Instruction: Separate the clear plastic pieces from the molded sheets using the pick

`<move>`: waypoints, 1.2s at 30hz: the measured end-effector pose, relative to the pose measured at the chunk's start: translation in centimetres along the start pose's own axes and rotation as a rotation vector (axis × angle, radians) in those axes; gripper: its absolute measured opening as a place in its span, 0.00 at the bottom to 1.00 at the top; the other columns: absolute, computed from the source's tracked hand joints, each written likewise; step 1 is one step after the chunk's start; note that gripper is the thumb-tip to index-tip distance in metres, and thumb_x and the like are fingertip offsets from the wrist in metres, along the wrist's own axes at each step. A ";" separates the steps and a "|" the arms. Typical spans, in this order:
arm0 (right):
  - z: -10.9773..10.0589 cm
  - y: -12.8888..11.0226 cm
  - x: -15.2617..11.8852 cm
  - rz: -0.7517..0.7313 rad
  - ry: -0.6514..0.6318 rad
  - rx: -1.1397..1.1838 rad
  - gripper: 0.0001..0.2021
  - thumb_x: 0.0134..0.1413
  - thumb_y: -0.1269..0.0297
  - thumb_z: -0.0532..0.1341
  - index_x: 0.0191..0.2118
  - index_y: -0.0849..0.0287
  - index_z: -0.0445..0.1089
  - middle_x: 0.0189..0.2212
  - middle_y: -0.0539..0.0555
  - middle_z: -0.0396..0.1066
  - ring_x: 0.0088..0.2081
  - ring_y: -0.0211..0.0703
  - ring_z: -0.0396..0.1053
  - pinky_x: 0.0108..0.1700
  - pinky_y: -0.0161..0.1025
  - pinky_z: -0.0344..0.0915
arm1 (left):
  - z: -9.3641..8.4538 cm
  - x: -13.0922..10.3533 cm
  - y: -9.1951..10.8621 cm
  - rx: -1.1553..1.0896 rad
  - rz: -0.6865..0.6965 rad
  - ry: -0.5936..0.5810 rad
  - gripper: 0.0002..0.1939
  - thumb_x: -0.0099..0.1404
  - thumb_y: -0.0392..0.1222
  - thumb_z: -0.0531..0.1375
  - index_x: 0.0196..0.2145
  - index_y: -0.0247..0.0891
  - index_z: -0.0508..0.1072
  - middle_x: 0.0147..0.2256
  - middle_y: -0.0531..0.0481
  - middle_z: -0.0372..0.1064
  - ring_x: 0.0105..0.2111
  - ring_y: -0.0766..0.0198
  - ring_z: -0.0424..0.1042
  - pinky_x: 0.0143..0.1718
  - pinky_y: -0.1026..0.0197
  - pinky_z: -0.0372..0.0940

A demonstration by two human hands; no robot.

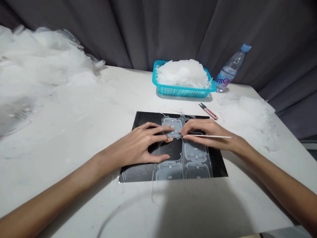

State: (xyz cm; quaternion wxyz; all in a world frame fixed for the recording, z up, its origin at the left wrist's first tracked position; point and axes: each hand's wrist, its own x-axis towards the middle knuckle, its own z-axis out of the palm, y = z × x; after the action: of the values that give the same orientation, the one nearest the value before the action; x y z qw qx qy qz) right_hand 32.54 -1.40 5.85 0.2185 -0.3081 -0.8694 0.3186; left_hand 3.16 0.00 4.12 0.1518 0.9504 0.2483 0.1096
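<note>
A clear sheet with rounded grey-white pieces point(169, 170) lies over a black mat point(138, 172) on the white table. My left hand point(141, 143) rests on the sheet and mat with its fingers spread, the fingertips touching the upper left piece. My right hand point(206, 132) is pinched around a thin white stick point(213, 136), beside the right edge of that same piece. What the stick's tip touches is hidden by the fingers. Below my left fingertips, a gap in the sheet shows the black mat.
A blue basket point(183, 92) of translucent pieces stands at the back, next to a water bottle point(228, 72). Pink-handled snips point(208, 111) lie in front of them. Translucent pieces are heaped at left point(44, 59) and right point(250, 119).
</note>
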 end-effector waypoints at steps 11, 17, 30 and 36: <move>1.3 1.0 0.2 -0.120 -0.007 -0.095 0.07 0.74 0.65 0.57 0.47 0.57 0.72 0.44 0.56 0.78 0.45 0.44 0.76 0.49 0.42 0.72 | 0.2 0.0 -0.1 -0.006 -0.014 -0.014 0.28 0.69 0.63 0.63 0.59 0.46 0.78 0.67 0.49 0.66 0.63 0.44 0.68 0.63 0.44 0.62; 3.3 0.8 0.7 -0.242 0.123 -0.512 0.10 0.75 0.68 0.54 0.47 0.61 0.73 0.43 0.58 0.79 0.44 0.46 0.78 0.42 0.41 0.75 | 0.2 -0.3 -0.2 -0.072 -0.018 -0.007 0.25 0.70 0.60 0.63 0.59 0.48 0.77 0.69 0.47 0.63 0.64 0.44 0.67 0.63 0.45 0.62; 4.3 0.3 1.2 -0.125 0.210 -0.535 0.10 0.74 0.65 0.56 0.49 0.63 0.73 0.44 0.60 0.76 0.47 0.48 0.74 0.50 0.47 0.76 | 0.5 0.4 2.2 -0.160 -0.677 0.216 0.27 0.72 0.65 0.56 0.27 0.40 0.71 0.28 0.54 0.71 0.28 0.61 0.68 0.32 0.59 0.55; 5.0 -0.4 1.1 -0.163 0.281 -0.624 0.11 0.75 0.66 0.54 0.46 0.63 0.73 0.43 0.59 0.78 0.44 0.46 0.76 0.44 0.42 0.76 | 1.1 0.9 3.0 -0.346 -0.785 0.252 0.27 0.67 0.69 0.60 0.29 0.42 0.78 0.29 0.54 0.76 0.29 0.60 0.69 0.32 0.59 0.56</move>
State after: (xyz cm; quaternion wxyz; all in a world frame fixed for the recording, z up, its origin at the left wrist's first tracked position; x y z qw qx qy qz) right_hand 28.69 -3.02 2.83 0.2562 -0.3305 -0.9080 -0.0263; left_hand 5.55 -2.33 4.30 0.3070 0.7240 0.5849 0.1987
